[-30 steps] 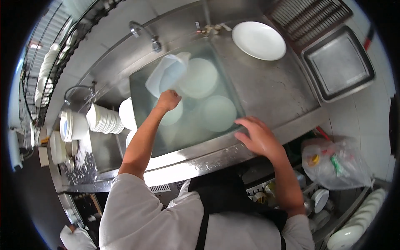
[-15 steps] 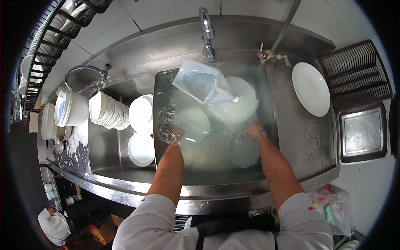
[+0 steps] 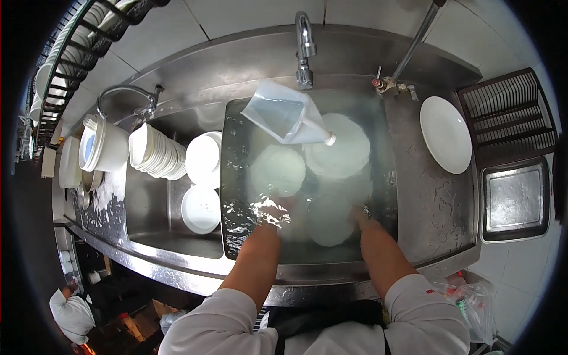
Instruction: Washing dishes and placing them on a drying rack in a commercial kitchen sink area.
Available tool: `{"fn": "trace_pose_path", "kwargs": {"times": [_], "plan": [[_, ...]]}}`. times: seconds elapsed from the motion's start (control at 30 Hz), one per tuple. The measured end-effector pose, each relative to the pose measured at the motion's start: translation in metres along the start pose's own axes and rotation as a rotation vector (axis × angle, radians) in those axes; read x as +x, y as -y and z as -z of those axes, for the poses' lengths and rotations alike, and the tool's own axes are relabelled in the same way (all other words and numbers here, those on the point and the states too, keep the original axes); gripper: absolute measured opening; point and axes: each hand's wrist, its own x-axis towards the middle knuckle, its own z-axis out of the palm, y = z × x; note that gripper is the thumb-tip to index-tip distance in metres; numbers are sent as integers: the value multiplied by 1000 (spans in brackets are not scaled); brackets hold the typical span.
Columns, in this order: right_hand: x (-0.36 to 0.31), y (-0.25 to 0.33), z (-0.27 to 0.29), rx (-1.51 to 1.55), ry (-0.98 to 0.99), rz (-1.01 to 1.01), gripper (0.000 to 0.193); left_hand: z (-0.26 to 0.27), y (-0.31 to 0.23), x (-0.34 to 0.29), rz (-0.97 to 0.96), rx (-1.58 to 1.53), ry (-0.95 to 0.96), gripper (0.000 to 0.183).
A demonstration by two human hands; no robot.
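Nearest, both forearms reach over the front edge of the steel basin (image 3: pixel 331 273) and the hands are under cloudy water. The right hand (image 3: pixel 357 216) is at the right rim of a round pale plate (image 3: pixel 330 220), which lies submerged near the front of the basin, between the hands; its grip seems to meet that rim, but whether it is closed there I cannot tell. The left hand (image 3: pixel 274 208) blurs beneath glinting ripples, its grip equally unreadable. The plate looks like rigid ceramic: probably light while submerged, heavier once lifted clear, slick when wet and liable to chip against steel or another dish. Opposite points on the rim, fingers beneath and thumbs above, would be the surest hold. Just beyond the left hand lies another round plate (image 3: pixel 278 170), and farther back a larger one (image 3: pixel 340 148), which probably wants two hands. Beyond them, a cut-open translucent jug (image 3: pixel 287 112) looks thin-walled, light and flexible, best taken by its neck, below the tap (image 3: pixel 305 47).
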Motion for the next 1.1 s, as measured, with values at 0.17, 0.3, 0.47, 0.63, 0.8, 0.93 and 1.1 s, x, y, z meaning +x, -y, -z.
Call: {"fn": "trace_pose_path", "kwargs": {"times": [0.17, 0.3, 0.47, 0.63, 0.8, 0.93, 1.1], "plan": [[13, 1, -13, 76, 36, 7, 35, -30, -61, -33, 457, -225, 228, 62], [28, 4, -12, 160, -26, 18, 33, -59, -83, -49, 576, -91, 249, 56], [43, 1, -36, 254, -189, 60, 31, -80, -70, -41, 337, -159, 192, 56], [38, 8, -52, -377, -170, 355, 30, -72, -22, -20, -49, 246, -15, 58], [-1, 30, -6, -226, -51, 39, 42, -81, 11, 1, -49, 1, 145, 69], [-32, 50, 28, 110, -194, -61, 56, -93, 12, -7, 315, -950, 148, 61], [-48, 45, 51, 274, -367, 342, 67, -90, -30, -31, 263, -765, 27, 57]]}}
